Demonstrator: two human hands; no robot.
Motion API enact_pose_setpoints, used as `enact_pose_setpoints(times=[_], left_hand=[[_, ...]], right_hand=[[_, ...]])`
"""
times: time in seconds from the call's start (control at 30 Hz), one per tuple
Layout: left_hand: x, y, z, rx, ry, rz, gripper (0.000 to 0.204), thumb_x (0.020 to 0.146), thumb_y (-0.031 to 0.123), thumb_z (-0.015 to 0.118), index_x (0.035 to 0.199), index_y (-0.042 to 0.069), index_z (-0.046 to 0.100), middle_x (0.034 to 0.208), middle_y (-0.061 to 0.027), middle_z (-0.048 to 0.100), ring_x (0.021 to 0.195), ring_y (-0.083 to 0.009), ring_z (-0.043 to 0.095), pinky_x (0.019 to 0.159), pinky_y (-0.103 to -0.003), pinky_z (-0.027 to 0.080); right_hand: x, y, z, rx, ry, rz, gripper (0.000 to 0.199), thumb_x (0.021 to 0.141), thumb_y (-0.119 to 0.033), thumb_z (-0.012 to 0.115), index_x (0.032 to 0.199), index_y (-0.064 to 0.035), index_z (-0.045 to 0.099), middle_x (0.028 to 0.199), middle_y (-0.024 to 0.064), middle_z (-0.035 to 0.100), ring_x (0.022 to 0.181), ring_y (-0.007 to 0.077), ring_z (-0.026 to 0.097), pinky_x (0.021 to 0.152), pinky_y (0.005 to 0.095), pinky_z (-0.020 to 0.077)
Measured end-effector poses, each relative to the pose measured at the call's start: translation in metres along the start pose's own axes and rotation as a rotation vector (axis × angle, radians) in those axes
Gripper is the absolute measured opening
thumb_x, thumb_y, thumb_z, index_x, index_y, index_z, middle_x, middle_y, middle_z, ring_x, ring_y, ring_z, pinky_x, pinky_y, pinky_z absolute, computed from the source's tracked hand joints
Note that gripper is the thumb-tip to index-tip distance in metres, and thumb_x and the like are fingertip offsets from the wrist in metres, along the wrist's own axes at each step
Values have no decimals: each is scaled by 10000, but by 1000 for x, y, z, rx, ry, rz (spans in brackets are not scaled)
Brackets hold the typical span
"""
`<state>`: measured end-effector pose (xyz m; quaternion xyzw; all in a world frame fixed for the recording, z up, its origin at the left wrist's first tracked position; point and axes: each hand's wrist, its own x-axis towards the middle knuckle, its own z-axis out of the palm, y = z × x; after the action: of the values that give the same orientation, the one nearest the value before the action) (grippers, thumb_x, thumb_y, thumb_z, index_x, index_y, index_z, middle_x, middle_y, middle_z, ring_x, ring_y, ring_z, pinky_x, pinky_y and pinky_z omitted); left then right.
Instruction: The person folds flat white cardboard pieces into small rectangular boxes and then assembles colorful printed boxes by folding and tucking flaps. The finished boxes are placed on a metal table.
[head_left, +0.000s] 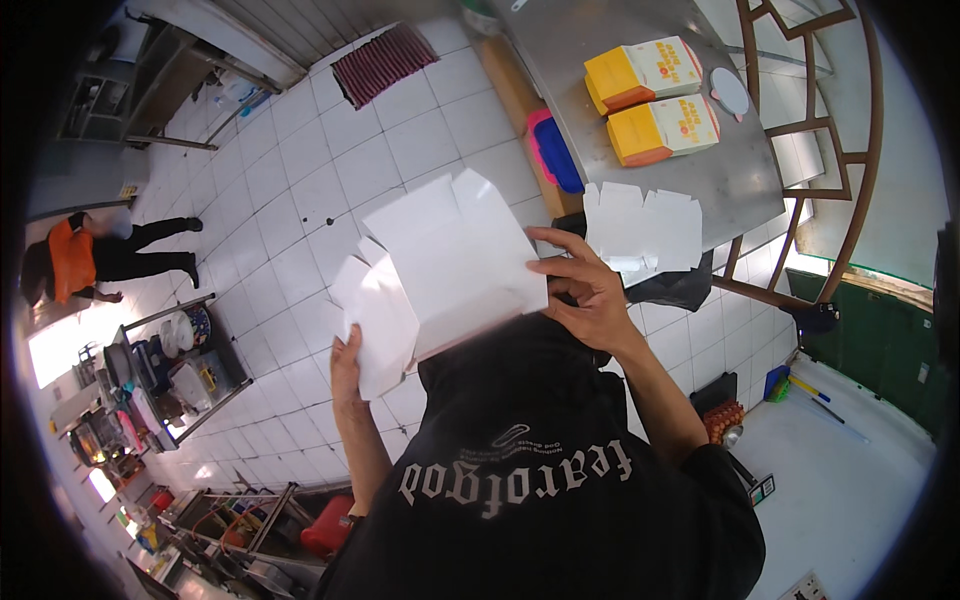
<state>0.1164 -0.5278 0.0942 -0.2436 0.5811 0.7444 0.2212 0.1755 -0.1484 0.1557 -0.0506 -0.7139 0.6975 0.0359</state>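
In front of my chest I hold a partly folded white cardboard box, its plain side facing me and several flaps sticking out. My left hand grips its left end, thumb on the near face. On the right, my right hand pinches the other end, with fingers spread along the edge. Just beyond that hand lies a flat white box blank with notched flaps, at the table's near corner. Two made-up boxes in yellow, white and orange, a far box and a nearer box, rest on the steel table.
A round white lid lies beside the boxes. At the table's left edge is a blue and pink container. A brown metal frame borders the right. Far left, a person in orange stands near a loaded rack. A striped mat covers some floor tiles.
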Motion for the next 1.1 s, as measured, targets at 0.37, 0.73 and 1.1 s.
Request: enact_pose_setpoints(times=[0.37,0.73,1.1], left_hand=[[3,40,15,79,-101,195,502,1061,279,602,1436,-26,464,1237,-136,690,1072,-209,703,899,-345,590],[14,49,63,162,-101,218,474,1037,232,651,1409,-22,503,1272,-131,679,1105,-202,681,945,-349,558],[53,38,178,651,-335,282,546,1040,247,661,1459,-51,478,1209,-124,690,1089,-179,659,917,-328,555]], right_hand=[[0,11,25,441,194,-62,113,880,13,775,976,21,716,1024,95,742,944,173,706,841,316,564],[12,10,-6,953,358,111,172,1000,-151,685,1086,-6,647,850,64,702,726,135,657,709,285,541],[-32,43,-91,228,295,444,434,979,-70,707,1384,-22,558,927,56,747,701,91,663,600,248,526]])
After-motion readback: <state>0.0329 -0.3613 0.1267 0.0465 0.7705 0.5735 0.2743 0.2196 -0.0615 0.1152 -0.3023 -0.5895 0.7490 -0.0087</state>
